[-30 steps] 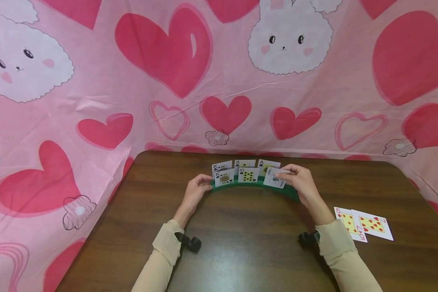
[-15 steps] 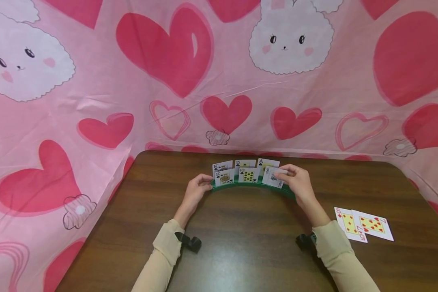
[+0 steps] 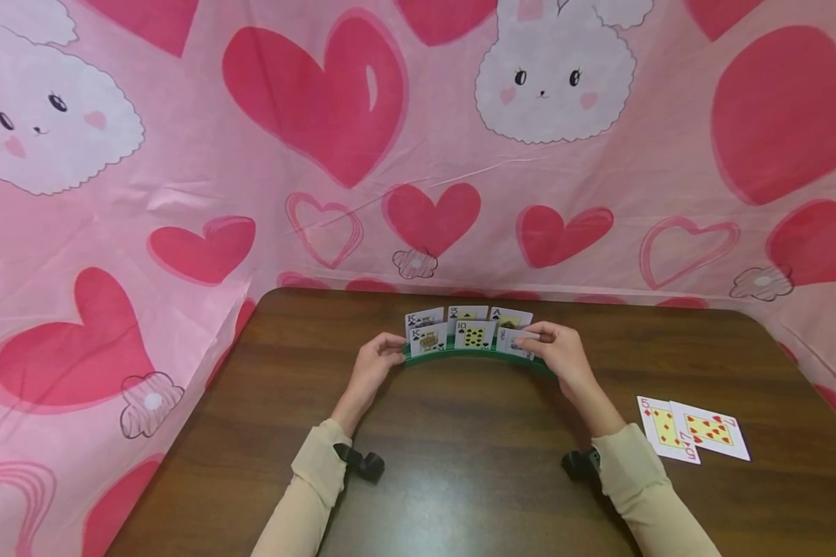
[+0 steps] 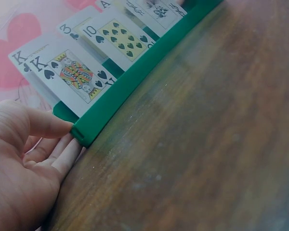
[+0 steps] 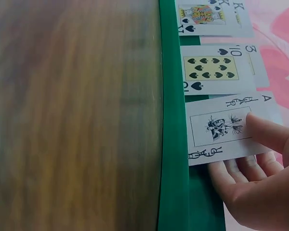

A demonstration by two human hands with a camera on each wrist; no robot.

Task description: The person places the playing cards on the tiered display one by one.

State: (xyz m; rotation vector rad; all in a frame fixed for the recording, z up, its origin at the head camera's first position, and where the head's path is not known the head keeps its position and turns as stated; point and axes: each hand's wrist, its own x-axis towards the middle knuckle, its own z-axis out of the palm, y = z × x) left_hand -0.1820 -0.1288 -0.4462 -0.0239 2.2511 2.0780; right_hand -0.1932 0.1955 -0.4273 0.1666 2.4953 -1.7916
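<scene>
A curved green card holder (image 3: pixel 453 352) stands on the table with playing cards upright in two rows. Its left end is pinched between thumb and fingers of my left hand (image 3: pixel 376 360). My right hand (image 3: pixel 560 352) pinches a black-and-white joker (image 5: pixel 219 127), whose lower edge sits at the holder's front row. Left of the joker stand the ten of spades (image 5: pixel 209 70) and the king of spades (image 4: pixel 72 79). Behind them are another king (image 3: pixel 423 316), a three of clubs (image 3: pixel 468 312) and an ace (image 3: pixel 512 317), each partly covered.
On the right of the brown table (image 3: pixel 453 480), a five of diamonds (image 3: pixel 662 422) and a seven of hearts (image 3: pixel 717 429) lie face up, overlapping. A pink heart-patterned cloth (image 3: pixel 432 155) hangs behind the table.
My right hand has moved slightly left and down with the joker, which now sits lower and in line with the front row. The left hand has stayed on the holder's end.
</scene>
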